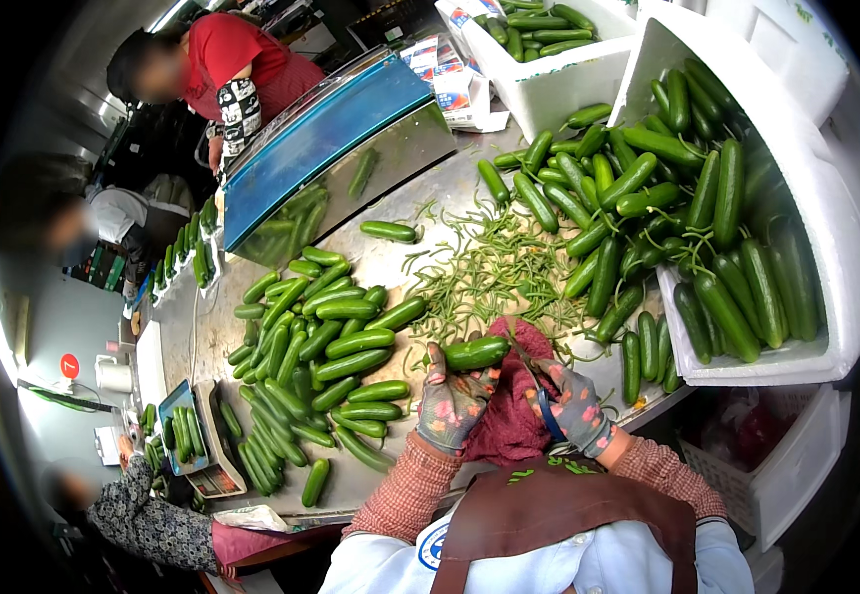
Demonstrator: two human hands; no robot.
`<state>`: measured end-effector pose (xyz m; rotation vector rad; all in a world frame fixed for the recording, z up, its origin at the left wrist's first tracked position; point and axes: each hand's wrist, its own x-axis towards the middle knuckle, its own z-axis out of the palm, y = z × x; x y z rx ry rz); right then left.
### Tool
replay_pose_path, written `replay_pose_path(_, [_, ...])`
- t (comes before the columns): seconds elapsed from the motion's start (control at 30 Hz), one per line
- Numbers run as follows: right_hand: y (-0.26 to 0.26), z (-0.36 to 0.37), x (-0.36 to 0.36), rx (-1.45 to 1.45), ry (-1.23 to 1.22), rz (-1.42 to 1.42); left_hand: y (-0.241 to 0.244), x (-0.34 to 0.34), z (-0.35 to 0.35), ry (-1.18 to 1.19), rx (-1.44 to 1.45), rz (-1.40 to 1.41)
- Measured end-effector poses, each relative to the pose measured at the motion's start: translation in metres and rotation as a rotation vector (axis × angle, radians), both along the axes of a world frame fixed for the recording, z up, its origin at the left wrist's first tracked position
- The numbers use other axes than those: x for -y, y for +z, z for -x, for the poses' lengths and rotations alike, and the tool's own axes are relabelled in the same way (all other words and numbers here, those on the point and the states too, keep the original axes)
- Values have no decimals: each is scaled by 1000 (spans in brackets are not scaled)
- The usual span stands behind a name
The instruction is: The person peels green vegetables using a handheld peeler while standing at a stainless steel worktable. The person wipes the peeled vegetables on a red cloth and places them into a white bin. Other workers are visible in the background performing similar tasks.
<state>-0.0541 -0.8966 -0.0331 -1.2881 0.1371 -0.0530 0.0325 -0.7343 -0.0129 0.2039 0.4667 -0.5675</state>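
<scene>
My left hand (453,407), in a grey floral glove, grips a cucumber (477,353) lying sideways across the fingers. In a matching glove, my right hand (577,410) holds scissors (545,413) with blue handles. The scissor blades point up toward the cucumber's right end; whether they touch it I cannot tell. Beneath both hands a dark red cloth (495,427) is bunched at the table's near edge. Just beyond the hands lies a spread of cut green stems (500,271).
A pile of cucumbers (352,362) covers the table's left side. More spill from a tipped white foam box (779,371) at right. Behind stand another foam box (571,82) and a blue-topped metal unit (333,141). A scale (218,453) holds a cucumber tray. Several other people work nearby.
</scene>
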Motion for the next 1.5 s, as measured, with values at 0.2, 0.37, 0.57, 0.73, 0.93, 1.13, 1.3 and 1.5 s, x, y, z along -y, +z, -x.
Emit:
replay_pose_path(0.2, [-8,-1,7,-91,103,128,2,0,9,56,21,-63])
replay_pose_path(0.37, [-17,4,3,80,-82,388,-7,-4,3,-13,153,-62])
replay_pose_path(0.57, [-57,8,5,-200,56,247,16,23,-135,-512,352,-194])
replay_pose_path(0.73, [-55,15,2,470,-379,1220,161,135,-198,-127,653,-76])
replay_pose_path(0.93, [-16,32,21,-32,-155,364,48,131,-154,-516,1093,-826])
replay_pose_path(1.13, [-54,46,14,20,-357,762,-4,150,-75,-896,1811,-1808])
replay_pose_path(1.3, [-62,50,11,62,-464,904,-13,181,-55,-820,1762,-2136])
replay_pose_path(1.5, [-49,50,15,27,-452,803,-4,180,-60,-985,1793,-2137])
